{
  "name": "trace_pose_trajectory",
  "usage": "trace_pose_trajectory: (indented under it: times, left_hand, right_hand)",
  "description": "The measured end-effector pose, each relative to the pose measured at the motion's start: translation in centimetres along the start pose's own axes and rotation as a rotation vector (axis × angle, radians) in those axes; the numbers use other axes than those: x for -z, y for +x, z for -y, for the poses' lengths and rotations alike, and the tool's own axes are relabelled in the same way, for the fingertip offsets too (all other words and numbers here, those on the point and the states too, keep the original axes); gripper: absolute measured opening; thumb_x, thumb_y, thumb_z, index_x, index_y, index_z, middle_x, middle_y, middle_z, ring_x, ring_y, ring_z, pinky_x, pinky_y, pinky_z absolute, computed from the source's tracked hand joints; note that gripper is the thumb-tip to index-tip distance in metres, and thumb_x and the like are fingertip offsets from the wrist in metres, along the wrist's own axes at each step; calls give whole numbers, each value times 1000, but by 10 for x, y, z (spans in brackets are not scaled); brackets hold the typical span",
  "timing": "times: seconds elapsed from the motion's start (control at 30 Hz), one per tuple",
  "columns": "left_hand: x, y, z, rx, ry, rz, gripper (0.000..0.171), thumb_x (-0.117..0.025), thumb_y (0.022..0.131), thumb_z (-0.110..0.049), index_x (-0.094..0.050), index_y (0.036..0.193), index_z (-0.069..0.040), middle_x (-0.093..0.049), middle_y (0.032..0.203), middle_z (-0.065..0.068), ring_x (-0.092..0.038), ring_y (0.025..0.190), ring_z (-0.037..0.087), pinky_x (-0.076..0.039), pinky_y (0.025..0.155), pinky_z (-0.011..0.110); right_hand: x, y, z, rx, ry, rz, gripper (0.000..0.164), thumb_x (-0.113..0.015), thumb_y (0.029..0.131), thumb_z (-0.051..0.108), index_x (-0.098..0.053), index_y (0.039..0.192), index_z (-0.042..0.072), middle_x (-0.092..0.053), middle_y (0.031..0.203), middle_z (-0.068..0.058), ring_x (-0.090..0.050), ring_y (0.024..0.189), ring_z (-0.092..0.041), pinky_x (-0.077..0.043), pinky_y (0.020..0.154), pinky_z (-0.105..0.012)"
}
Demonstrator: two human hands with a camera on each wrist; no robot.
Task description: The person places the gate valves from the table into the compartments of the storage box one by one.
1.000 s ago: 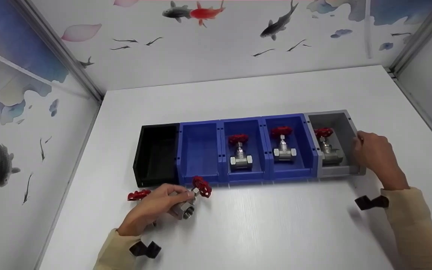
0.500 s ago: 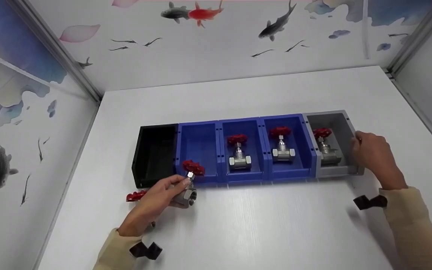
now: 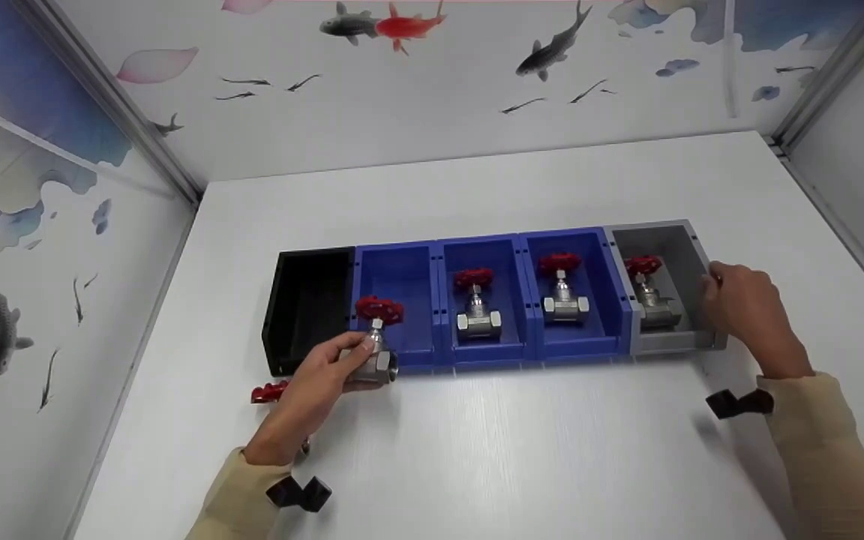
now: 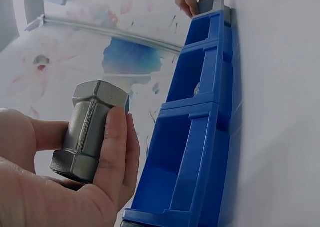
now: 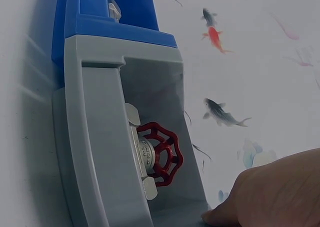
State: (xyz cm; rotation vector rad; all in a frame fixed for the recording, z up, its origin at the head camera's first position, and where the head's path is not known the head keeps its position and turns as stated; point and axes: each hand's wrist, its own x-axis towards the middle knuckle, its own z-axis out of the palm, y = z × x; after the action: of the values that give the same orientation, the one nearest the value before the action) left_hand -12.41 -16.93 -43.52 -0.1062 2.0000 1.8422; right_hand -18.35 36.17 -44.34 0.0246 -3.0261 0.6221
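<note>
My left hand [image 3: 321, 382] grips a metal gate valve [image 3: 373, 364] by its body, red handwheel up, at the front edge of the left blue bin [image 3: 398, 281]. In the left wrist view the valve's hexagonal-ended body [image 4: 89, 132] sits between thumb and fingers. My right hand [image 3: 751, 315] pinches the right wall of the grey bin [image 3: 698, 300], which holds another valve [image 3: 653, 296]; its red handwheel [image 5: 162, 154] shows in the right wrist view. Partly hidden behind my left hand and forearm, a further valve with a red handwheel [image 3: 268, 392] lies on the table.
Bins stand joined in a row: a black bin [image 3: 312, 311] at the left end, then blue ones, then grey. The middle blue bin holds a valve [image 3: 478, 307], the right blue bin another valve [image 3: 565, 292]. Fish-patterned panels [image 3: 439, 97] border the white table [image 3: 514, 450].
My left hand has lifted the valve up and forward to the left blue bin's front, turning its handwheel from tilted right to upright. The right hand stays at the grey bin.
</note>
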Motion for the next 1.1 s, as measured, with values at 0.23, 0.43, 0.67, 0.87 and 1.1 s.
trace_pose_trajectory:
  times: [0.23, 0.43, 0.67, 0.87, 1.1]
  left_hand:
    - [-7, 9, -4, 17, 28, -79, 42, -59, 101, -29, -57, 137, -7, -54, 136, 11, -49, 125, 26, -39, 110, 46]
    - [-11, 16, -9, -4, 10, -79, 42, -57, 102, -26, -56, 138, -4, -53, 136, 12, -49, 126, 26, -37, 112, 47]
    - [-14, 26, -12, -22, -74, -59, 41, -53, 104, -21, -50, 141, -2, -55, 128, 16, -60, 111, 25, -52, 97, 39]
    - [-16, 32, -14, -30, -71, -75, 41, -51, 105, -22, -50, 141, -3, -56, 128, 16, -62, 111, 26, -52, 95, 40]
    - [-15, 41, -15, -27, -64, -92, 41, -50, 106, -26, -51, 142, -7, -55, 130, 15, -66, 109, 26, -51, 98, 42]
  right_hand:
    - [-1, -1, 0, -3, 2, 5, 33, -42, 102, 6, -54, 113, -22, -60, 93, -38, -59, 77, -45, -45, 66, -58]
    - [0, -1, 0, -9, 8, 12, 35, -41, 102, 7, -53, 116, -23, -59, 97, -40, -59, 80, -48, -45, 67, -60]
    - [-1, 0, 0, 7, 10, -5, 28, -42, 102, 6, -57, 103, -18, -60, 85, -33, -57, 71, -40, -44, 61, -55]
    - [0, 1, 0, -14, 9, 10, 32, -43, 102, 6, -54, 112, -22, -60, 91, -38, -58, 73, -42, -45, 62, -56]
    - [0, 1, 1, -22, 6, 14, 34, -44, 102, 6, -53, 116, -23, -61, 92, -38, -57, 71, -39, -46, 61, -53]
